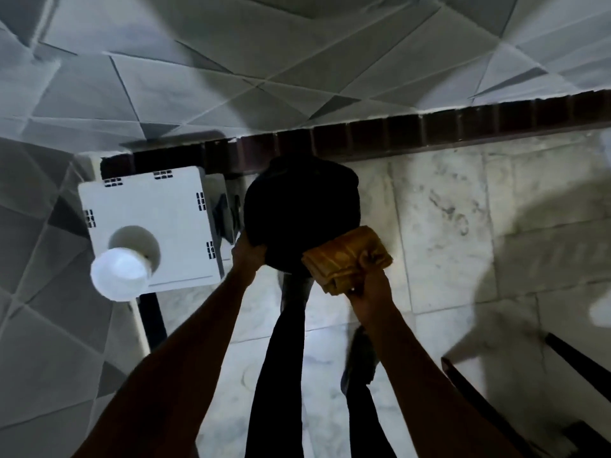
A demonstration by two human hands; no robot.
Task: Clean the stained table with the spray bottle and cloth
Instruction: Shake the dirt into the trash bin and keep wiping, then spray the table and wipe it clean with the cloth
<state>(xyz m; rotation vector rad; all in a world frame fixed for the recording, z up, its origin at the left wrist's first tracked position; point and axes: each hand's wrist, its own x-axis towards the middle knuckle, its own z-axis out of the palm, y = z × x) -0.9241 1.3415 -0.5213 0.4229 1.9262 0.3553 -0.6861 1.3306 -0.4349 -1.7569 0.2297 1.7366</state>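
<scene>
Left hand [248, 253], as I read it: fingers curled over the near rim of the round dark table [301, 206]. Right hand [369, 285] grips the folded yellow cloth [342, 259], which lies against that rim. A white plastic stool [158, 206] stands just left, bearing a blurred white container [119, 274].

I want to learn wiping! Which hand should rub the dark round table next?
Probably right: the right hand grips the yellow cloth at the dark round table; the left hand holds its rim.
</scene>
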